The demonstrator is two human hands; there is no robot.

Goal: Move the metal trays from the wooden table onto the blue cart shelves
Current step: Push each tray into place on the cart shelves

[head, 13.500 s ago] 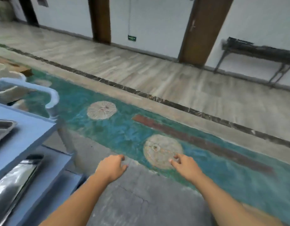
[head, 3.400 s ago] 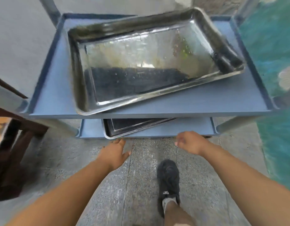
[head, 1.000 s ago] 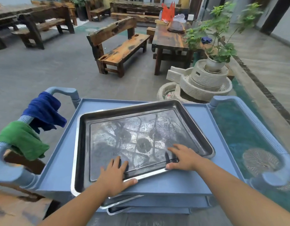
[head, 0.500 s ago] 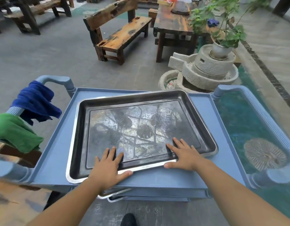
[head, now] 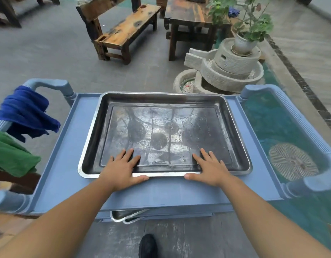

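Both flat, unclenched hands, left hand and right hand, square the shiny rectangular metal tray on the blue cart's top shelf; next, probably let go.

This looks like an outdoor restaurant courtyard. Rough dark wooden benches and a matching plank table stand on grey paving, beside a round stone millstone planter and a blue plastic service cart.

Soft even daylight, faint shadows; metal tray mirrors sky; wide-angle edge bending, slight blur.
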